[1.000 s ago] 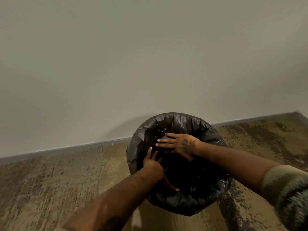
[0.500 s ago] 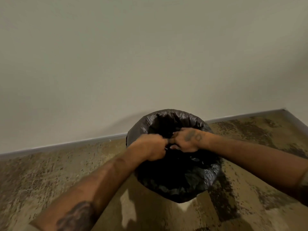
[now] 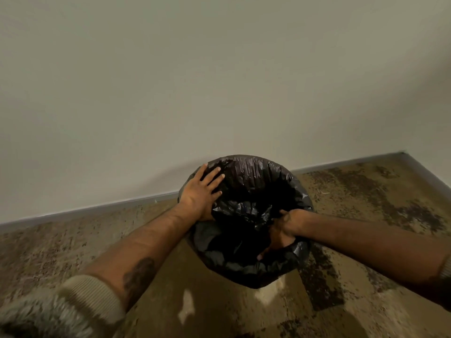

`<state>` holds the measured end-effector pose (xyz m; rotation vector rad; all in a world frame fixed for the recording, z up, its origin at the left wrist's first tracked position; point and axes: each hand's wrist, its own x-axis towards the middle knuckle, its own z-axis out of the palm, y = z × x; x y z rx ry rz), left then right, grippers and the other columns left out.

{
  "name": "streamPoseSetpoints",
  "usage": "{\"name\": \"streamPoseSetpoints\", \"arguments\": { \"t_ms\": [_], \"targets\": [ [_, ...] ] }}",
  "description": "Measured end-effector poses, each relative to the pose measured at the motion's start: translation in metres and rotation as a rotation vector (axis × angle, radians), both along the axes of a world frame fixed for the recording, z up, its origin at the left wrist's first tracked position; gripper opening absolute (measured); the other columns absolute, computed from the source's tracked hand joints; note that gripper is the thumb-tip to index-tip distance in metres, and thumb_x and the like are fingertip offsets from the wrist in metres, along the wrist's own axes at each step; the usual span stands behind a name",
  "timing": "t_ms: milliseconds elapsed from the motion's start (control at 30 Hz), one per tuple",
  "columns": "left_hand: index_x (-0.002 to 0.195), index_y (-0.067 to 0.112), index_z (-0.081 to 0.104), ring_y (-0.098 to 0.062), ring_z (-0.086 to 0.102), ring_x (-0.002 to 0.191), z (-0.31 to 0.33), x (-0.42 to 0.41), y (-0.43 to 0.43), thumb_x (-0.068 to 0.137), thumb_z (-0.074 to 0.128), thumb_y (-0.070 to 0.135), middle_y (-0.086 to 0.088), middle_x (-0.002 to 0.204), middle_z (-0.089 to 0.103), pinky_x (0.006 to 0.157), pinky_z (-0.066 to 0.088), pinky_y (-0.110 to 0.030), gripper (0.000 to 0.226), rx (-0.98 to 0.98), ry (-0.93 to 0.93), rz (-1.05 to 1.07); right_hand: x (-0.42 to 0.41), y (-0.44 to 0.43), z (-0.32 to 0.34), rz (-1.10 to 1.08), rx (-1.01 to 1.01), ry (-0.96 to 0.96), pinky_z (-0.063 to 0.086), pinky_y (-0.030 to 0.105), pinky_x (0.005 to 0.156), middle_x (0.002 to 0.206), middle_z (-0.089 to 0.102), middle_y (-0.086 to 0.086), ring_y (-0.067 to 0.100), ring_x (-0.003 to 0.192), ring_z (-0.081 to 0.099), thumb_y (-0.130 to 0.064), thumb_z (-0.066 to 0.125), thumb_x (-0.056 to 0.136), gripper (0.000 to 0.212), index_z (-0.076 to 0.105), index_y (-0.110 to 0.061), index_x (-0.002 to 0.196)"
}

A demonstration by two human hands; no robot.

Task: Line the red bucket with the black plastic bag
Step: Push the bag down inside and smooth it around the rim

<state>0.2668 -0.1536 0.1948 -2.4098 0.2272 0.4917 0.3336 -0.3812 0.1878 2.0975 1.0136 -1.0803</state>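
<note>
The black plastic bag (image 3: 253, 172) covers the bucket completely, draped over its rim and down the outside, so no red shows. My left hand (image 3: 201, 193) lies flat with spread fingers on the bag at the far left of the rim. My right hand (image 3: 284, 229) reaches down inside the mouth at the near right. Its fingers are curled against the inner plastic and partly hidden in the dark.
The bucket stands on a worn, blotchy tan carpet (image 3: 366, 206) close to a pale wall (image 3: 219, 81) with a grey skirting board (image 3: 97, 208). A room corner (image 3: 402, 153) is at the right.
Both hands were together at the middle of the bag's mouth. Now the left has moved out to the far left rim and lies flat, and the right has dropped inside at the near right.
</note>
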Motion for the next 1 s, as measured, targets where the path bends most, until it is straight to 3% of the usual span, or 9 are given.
{"name": "streamPoseSetpoints", "arguments": {
  "t_ms": [67, 167, 333, 467, 533, 633, 733, 833, 1000],
  "targets": [
    [0.155, 0.031, 0.026, -0.032, -0.018, 0.151, 0.002, 0.003, -0.010, 0.093, 0.031, 0.067, -0.008, 0.168, -0.005, 0.114, -0.019, -0.060, 0.072, -0.165, -0.031, -0.015, -0.002, 0.021, 0.000, 0.176, 0.013, -0.039, 0.015, 0.053, 0.120, 0.159, 0.035, 0.004, 0.029, 0.148, 0.027, -0.084, 0.022, 0.084, 0.090, 0.038, -0.025, 0.151],
    [0.155, 0.033, 0.026, -0.026, -0.011, 0.153, -0.009, 0.004, -0.037, 0.095, 0.026, 0.067, -0.003, 0.168, 0.005, 0.114, -0.018, -0.057, 0.069, -0.357, 0.169, -0.023, 0.008, 0.027, -0.001, 0.389, 0.109, -0.155, 0.003, 0.054, 0.122, 0.167, 0.009, 0.006, 0.028, 0.153, 0.003, -0.079, 0.024, 0.088, 0.085, 0.020, -0.029, 0.157],
    [0.158, 0.029, -0.004, -0.019, -0.020, 0.151, -0.049, -0.005, -0.046, 0.077, 0.030, 0.090, 0.001, 0.168, -0.007, 0.115, -0.024, -0.050, 0.107, -0.109, 0.385, 0.138, 0.024, 0.020, -0.023, 0.481, -0.219, -0.244, -0.014, 0.052, 0.120, 0.167, -0.006, 0.005, 0.024, 0.152, -0.015, -0.079, 0.020, 0.089, 0.090, 0.012, -0.023, 0.159],
    [0.156, 0.029, -0.010, -0.020, -0.020, 0.151, -0.046, -0.010, -0.038, 0.072, 0.029, 0.093, 0.000, 0.167, -0.009, 0.114, -0.025, -0.050, 0.113, -0.193, 0.406, 0.240, 0.030, 0.009, -0.020, 0.449, -0.247, -0.267, -0.015, 0.050, 0.119, 0.168, -0.002, 0.007, 0.023, 0.153, -0.011, -0.081, 0.015, 0.088, 0.095, 0.012, -0.018, 0.158],
    [0.158, 0.028, 0.006, -0.023, -0.010, 0.153, -0.027, -0.010, -0.039, 0.077, 0.022, 0.090, -0.003, 0.168, 0.003, 0.117, -0.020, -0.053, 0.103, -0.305, 0.340, 0.186, 0.027, 0.011, -0.009, 0.409, -0.108, -0.226, -0.006, 0.052, 0.120, 0.167, 0.008, 0.007, 0.025, 0.154, -0.001, -0.079, 0.016, 0.089, 0.088, 0.021, -0.024, 0.157],
    [0.147, 0.024, 0.042, -0.027, 0.029, 0.146, 0.014, -0.004, -0.037, 0.089, 0.033, 0.073, -0.008, 0.156, 0.039, 0.120, 0.015, -0.049, 0.076, -0.599, 0.005, 0.043, 0.027, 0.015, 0.021, 0.411, 0.405, -0.264, 0.035, 0.046, 0.110, 0.146, 0.050, 0.009, 0.029, 0.133, 0.048, -0.065, 0.028, 0.095, 0.065, 0.046, -0.024, 0.142],
    [0.122, 0.021, 0.060, -0.024, 0.056, 0.115, 0.039, 0.000, -0.024, 0.091, 0.044, 0.054, -0.003, 0.123, 0.063, 0.095, 0.043, -0.040, 0.048, -0.858, -0.495, -0.027, 0.040, 0.019, 0.044, 0.452, 0.860, -0.416, 0.049, 0.041, 0.089, 0.116, 0.065, 0.006, 0.027, 0.104, 0.063, -0.049, 0.033, 0.099, 0.046, 0.059, -0.019, 0.119],
    [0.141, 0.021, 0.047, -0.024, 0.048, 0.128, 0.037, 0.013, -0.011, 0.094, 0.049, 0.051, -0.004, 0.141, 0.053, 0.101, 0.044, -0.042, 0.055, -0.940, -0.660, 0.150, 0.060, 0.021, 0.044, 0.382, 1.052, -0.530, 0.050, 0.041, 0.088, 0.125, 0.060, 0.008, 0.028, 0.109, 0.060, -0.046, 0.035, 0.100, 0.042, 0.058, -0.019, 0.122],
    [0.157, 0.029, 0.013, -0.031, 0.036, 0.140, 0.010, 0.049, -0.001, 0.093, 0.045, 0.064, -0.010, 0.158, 0.032, 0.103, 0.041, -0.049, 0.080, -0.739, -0.421, 0.261, 0.088, 0.041, 0.018, 0.389, 0.844, -0.604, 0.050, 0.046, 0.092, 0.151, 0.037, 0.016, 0.033, 0.126, 0.050, -0.060, 0.026, 0.099, 0.065, 0.021, -0.027, 0.155]
  ]
}}
